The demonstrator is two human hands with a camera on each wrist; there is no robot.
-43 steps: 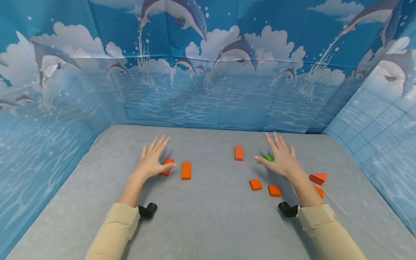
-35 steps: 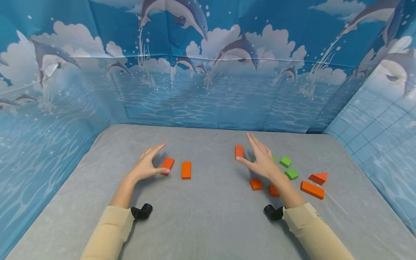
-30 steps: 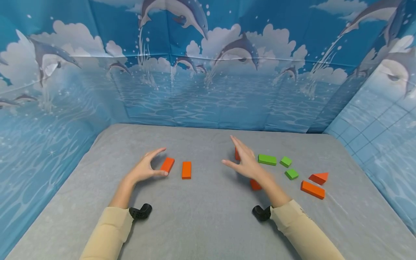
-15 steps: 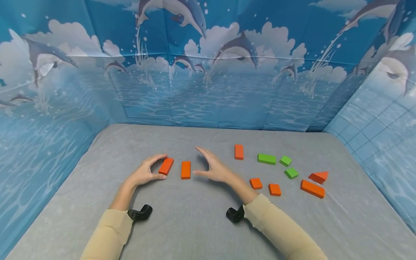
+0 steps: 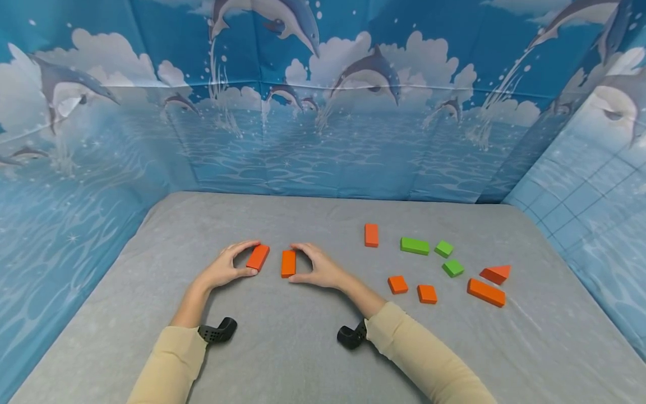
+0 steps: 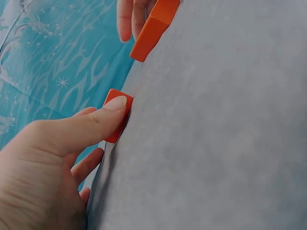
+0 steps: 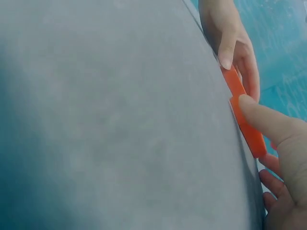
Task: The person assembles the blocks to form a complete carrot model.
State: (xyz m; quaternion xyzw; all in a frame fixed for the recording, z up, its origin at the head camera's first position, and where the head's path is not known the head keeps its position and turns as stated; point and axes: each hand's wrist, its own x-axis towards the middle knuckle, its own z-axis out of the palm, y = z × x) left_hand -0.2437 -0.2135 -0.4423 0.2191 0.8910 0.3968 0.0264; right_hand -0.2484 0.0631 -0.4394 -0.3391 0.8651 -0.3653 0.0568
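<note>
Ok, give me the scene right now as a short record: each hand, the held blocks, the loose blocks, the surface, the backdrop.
Left hand: pinches the slanted red-orange block by its ends
Right hand: pinches the straighter orange block by its ends
Held blocks: apart
Loose, green: long green block, two small green blocks
Loose, orange-red: upper rectangular block, two small orange blocks, triangular block, long orange block
Surface: grey cloth
Backdrop: dolphin-print sheet

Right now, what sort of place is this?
Likely a makeshift recording booth, not an ordinary room: blue dolphin-print sheeting hangs around three sides of a flat surface covered in grey cloth, and a black device sits at each of the person's wrists.
</note>
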